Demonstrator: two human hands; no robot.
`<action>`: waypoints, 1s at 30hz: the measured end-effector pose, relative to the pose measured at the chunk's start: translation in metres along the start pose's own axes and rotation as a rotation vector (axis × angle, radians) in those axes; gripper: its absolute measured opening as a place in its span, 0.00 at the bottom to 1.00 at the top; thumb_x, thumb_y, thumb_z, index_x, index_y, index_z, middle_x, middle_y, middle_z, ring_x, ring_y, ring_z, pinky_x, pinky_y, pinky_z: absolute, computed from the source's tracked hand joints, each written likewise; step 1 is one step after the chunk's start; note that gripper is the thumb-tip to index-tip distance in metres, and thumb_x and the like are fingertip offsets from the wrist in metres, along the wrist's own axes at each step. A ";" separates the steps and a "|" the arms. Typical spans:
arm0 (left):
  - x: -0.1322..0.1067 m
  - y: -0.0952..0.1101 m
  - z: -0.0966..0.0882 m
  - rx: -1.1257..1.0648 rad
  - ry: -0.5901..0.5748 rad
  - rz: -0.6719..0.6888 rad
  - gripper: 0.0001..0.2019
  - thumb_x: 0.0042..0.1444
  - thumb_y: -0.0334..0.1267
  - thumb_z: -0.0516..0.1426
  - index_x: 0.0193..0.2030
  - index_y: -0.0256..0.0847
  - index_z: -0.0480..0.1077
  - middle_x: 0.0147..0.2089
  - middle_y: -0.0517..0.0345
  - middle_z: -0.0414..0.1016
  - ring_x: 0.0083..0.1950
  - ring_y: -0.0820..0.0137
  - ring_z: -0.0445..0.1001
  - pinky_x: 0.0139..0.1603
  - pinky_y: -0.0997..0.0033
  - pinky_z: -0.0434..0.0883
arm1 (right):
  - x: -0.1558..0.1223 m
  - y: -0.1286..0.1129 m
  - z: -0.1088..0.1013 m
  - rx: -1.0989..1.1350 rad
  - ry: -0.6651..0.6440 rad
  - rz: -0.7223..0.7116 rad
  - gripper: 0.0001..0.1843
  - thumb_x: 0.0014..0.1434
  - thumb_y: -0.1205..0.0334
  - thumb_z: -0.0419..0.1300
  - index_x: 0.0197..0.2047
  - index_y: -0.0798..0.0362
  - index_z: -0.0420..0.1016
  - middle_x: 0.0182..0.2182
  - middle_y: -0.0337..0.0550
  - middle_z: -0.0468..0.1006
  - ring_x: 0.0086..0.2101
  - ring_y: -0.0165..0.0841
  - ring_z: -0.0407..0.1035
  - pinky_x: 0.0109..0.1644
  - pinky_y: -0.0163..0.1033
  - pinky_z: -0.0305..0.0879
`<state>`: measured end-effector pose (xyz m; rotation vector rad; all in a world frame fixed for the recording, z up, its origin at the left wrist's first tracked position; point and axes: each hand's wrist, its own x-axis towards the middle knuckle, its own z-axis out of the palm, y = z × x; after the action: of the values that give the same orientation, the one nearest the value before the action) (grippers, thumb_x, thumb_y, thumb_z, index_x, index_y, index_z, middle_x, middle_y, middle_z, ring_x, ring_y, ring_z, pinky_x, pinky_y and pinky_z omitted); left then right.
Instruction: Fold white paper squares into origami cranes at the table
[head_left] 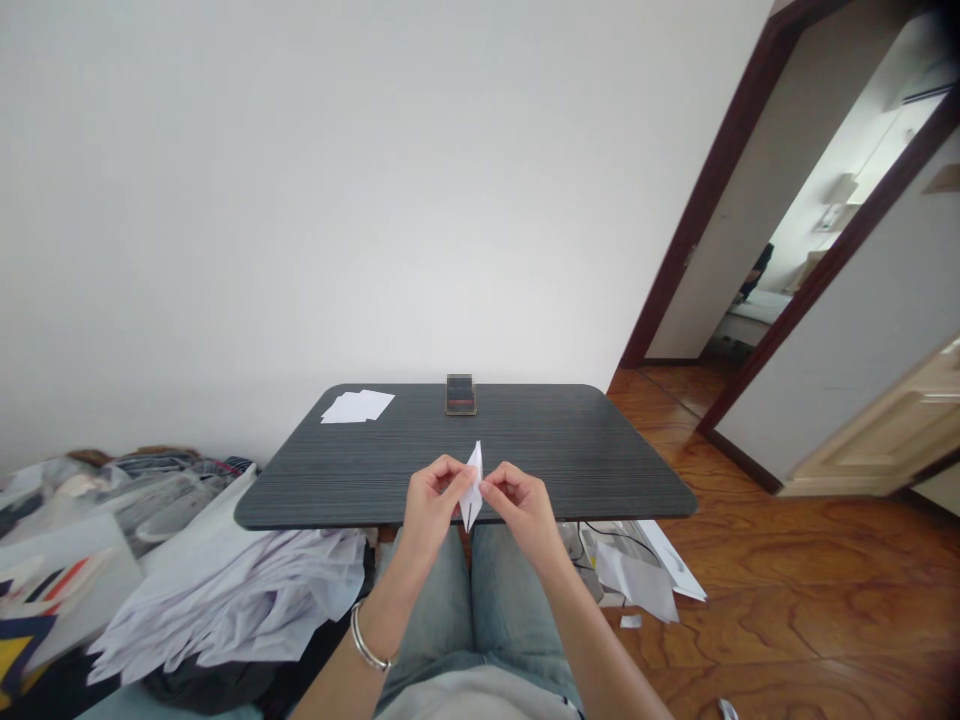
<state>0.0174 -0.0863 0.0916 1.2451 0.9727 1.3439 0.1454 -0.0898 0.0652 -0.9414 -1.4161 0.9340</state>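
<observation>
A small folded piece of white paper (472, 494) is held up at the near edge of the dark table, its pointed ends up and down. My left hand (437, 497) pinches it from the left between thumb and fingers. From the right, my right hand (520, 502) has its thumb and fingertips closed at the paper's edge. Layers show as narrow folds at the lower tip. White paper sheets (358, 406) lie loosely stacked at the table's far left.
The dark wood-grain table (570, 440) stands against a white wall. A small dark box-like object (460, 394) sits at its back edge. Bags and white cloth-like material (247, 590) are piled at left. Papers (637, 575) and cables lie on the floor at right, near a doorway.
</observation>
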 end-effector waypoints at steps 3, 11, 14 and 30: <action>0.002 -0.002 -0.001 -0.003 -0.005 -0.023 0.14 0.45 0.43 0.61 0.21 0.35 0.65 0.16 0.66 0.60 0.17 0.81 0.56 0.17 0.80 0.54 | 0.001 0.000 -0.001 -0.054 -0.034 0.013 0.10 0.52 0.60 0.58 0.23 0.55 0.69 0.20 0.35 0.63 0.22 0.27 0.55 0.26 0.33 0.51; 0.005 -0.005 -0.003 0.053 -0.032 -0.024 0.14 0.46 0.44 0.59 0.21 0.35 0.66 0.16 0.65 0.62 0.16 0.80 0.56 0.16 0.79 0.54 | 0.002 -0.003 -0.001 0.014 -0.065 0.035 0.11 0.52 0.60 0.58 0.22 0.54 0.64 0.19 0.33 0.60 0.21 0.26 0.53 0.25 0.32 0.50; 0.005 -0.007 -0.002 0.071 -0.002 0.038 0.13 0.46 0.42 0.59 0.20 0.36 0.64 0.17 0.66 0.59 0.18 0.80 0.55 0.17 0.80 0.53 | 0.001 -0.003 0.002 0.058 -0.073 0.036 0.12 0.53 0.59 0.57 0.22 0.54 0.63 0.18 0.32 0.58 0.20 0.25 0.51 0.24 0.32 0.48; 0.011 0.004 -0.007 0.007 -0.022 0.038 0.12 0.45 0.44 0.61 0.30 0.35 0.71 0.23 0.61 0.68 0.23 0.77 0.62 0.23 0.78 0.60 | -0.001 -0.009 0.001 -0.063 -0.085 -0.011 0.10 0.55 0.61 0.54 0.24 0.53 0.64 0.20 0.35 0.64 0.23 0.28 0.57 0.27 0.32 0.53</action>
<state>0.0104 -0.0756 0.0960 1.2865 0.9435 1.3549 0.1439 -0.0945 0.0732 -0.9496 -1.5287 0.9349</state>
